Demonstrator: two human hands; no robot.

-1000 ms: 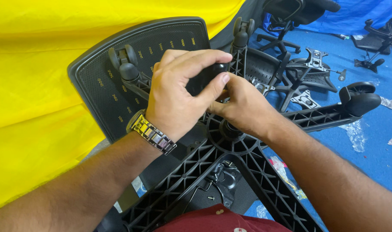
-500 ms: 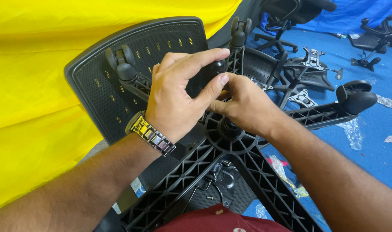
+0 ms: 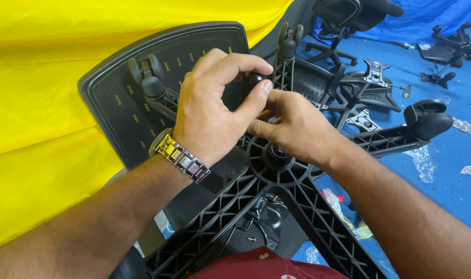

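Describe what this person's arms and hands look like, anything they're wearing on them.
Both forearms are bare, with no sleeves or gloves in view. The left hand has a metal link-bracelet wristwatch, silver with gold-toned links, on its wrist. The right hand and its wrist carry nothing; no rings can be seen on the fingers that show. A bit of dark red clothing appears at the bottom edge.

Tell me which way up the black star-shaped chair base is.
Upside down: the chair base shows its ribbed underside, and its wheels point upward.

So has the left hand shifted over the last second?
Yes. The left hand has edged up: its knuckles now overlap more of the mesh backrest, while its fingertips grip a small black part above the base hub.
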